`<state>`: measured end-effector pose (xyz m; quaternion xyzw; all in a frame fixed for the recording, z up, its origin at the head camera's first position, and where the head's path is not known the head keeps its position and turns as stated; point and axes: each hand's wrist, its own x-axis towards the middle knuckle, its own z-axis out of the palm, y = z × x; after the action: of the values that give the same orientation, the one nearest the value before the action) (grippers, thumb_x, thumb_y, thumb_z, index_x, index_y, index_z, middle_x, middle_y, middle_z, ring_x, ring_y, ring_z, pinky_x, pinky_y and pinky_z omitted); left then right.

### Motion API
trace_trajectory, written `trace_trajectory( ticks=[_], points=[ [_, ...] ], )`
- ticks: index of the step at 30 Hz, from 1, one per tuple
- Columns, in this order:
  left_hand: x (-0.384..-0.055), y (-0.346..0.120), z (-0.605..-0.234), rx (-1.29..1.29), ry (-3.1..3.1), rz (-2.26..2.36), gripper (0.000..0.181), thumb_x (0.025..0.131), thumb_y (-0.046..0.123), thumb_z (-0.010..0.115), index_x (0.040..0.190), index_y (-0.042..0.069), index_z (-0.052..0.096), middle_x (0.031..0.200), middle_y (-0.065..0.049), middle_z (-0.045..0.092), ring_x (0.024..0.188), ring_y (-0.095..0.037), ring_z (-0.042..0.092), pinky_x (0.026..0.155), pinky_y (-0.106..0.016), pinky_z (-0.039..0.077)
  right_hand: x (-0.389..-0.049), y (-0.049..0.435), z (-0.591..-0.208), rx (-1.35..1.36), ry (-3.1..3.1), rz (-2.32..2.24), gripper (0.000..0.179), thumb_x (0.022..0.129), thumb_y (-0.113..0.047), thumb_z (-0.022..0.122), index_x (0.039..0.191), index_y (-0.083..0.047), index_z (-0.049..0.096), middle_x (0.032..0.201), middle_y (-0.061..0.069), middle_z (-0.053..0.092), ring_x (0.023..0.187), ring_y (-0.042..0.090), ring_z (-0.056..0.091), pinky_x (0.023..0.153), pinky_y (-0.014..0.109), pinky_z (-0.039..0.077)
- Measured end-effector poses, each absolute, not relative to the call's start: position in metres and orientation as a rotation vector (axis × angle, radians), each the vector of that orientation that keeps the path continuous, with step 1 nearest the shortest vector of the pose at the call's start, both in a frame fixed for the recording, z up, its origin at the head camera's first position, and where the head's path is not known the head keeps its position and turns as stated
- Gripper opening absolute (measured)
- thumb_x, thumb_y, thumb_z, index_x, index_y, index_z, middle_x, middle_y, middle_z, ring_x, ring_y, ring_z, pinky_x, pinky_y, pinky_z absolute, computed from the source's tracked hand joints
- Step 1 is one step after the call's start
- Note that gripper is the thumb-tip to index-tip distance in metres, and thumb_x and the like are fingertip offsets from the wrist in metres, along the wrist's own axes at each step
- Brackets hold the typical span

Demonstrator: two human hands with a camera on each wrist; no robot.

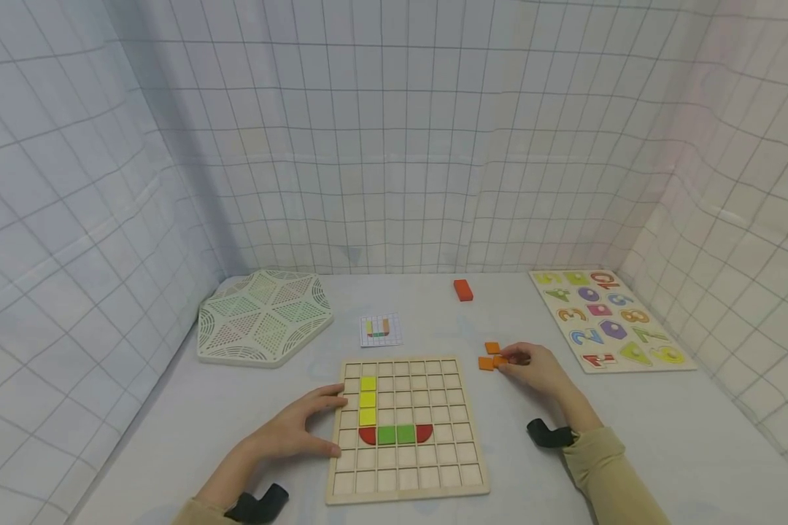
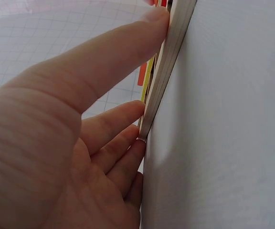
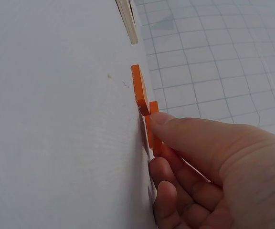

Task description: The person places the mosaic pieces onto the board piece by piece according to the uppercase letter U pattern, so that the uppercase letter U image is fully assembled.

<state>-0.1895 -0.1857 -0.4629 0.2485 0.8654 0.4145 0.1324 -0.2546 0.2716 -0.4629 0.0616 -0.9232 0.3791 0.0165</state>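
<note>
A wooden grid board (image 1: pixel 394 467) lies on the table, holding a column of yellow square tiles (image 1: pixel 368 399), two green square tiles (image 1: pixel 396 434) and a red rounded piece (image 1: pixel 424 434) at either end of the green pair. My left hand (image 1: pixel 295 430) touches the board's left edge with thumb and fingertips spread apart. To the right of the board, my right hand (image 1: pixel 532 368) pinches an orange square tile (image 3: pixel 155 136) between thumb and fingers, just above the table. Two other orange tiles (image 1: pixel 486 363) lie beside it; in the right wrist view one orange tile (image 3: pixel 138 88) shows edge-on.
Behind the board lies a small pattern card (image 1: pixel 381 330). A red block (image 1: pixel 462 290) is farther back. At the left sits a white perforated hexagonal board (image 1: pixel 263 321); at the right, a number-and-shape puzzle board (image 1: pixel 611 321). White gridded cloth walls (image 1: pixel 420 146) surround the table.
</note>
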Motion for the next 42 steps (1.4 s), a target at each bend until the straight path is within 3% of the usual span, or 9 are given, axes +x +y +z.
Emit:
trace_trajectory(
  ticks=[8, 14, 29, 42],
  points=[
    [-0.189, -0.185, -0.462, 0.713, 2.522, 1.195, 0.074, 0.066, 0.044, 0.081, 0.13, 0.018, 0.054, 0.15, -0.002, 0.032, 0.139, -0.035, 0.02, 0.108, -0.061, 0.017, -0.253, 0.266, -0.454, 0.244, -2.825, 1.24, 0.029, 0.083, -0.021, 0.073, 0.106, -0.006, 0.067, 0.098, 0.005, 0.066, 0.089, 0.021, 0.06, 0.082, 0.039, 0.05],
    [-0.188, -0.185, -0.461, 0.708, 2.513, 1.202, 0.074, 0.066, 0.043, 0.081, 0.13, 0.017, 0.055, 0.15, -0.002, 0.032, 0.139, -0.035, 0.02, 0.108, -0.06, 0.016, -0.251, 0.261, -0.448, 0.318, -2.797, 1.239, 0.028, 0.084, -0.021, 0.071, 0.107, -0.005, 0.066, 0.099, 0.006, 0.066, 0.089, 0.021, 0.059, 0.076, 0.034, 0.05],
    [-0.186, -0.184, -0.459, 0.741, 2.517, 1.193, 0.072, 0.068, 0.042, 0.081, 0.13, 0.017, 0.054, 0.15, -0.005, 0.032, 0.138, -0.038, 0.02, 0.108, -0.061, 0.016, -0.243, 0.236, -0.429, 0.503, -2.704, 1.272, 0.025, 0.082, -0.011, 0.071, 0.106, -0.004, 0.068, 0.098, 0.004, 0.068, 0.089, 0.019, 0.061, 0.076, 0.028, 0.052],
    [-0.186, -0.184, -0.458, 0.76, 2.503, 1.204, 0.071, 0.068, 0.04, 0.081, 0.13, 0.016, 0.054, 0.149, -0.007, 0.032, 0.138, -0.04, 0.02, 0.107, -0.062, 0.015, -0.229, 0.205, -0.412, 0.685, -2.7, 1.232, 0.024, 0.082, -0.023, 0.073, 0.103, -0.012, 0.069, 0.1, -0.004, 0.067, 0.09, 0.014, 0.059, 0.077, 0.031, 0.051]
  ],
)
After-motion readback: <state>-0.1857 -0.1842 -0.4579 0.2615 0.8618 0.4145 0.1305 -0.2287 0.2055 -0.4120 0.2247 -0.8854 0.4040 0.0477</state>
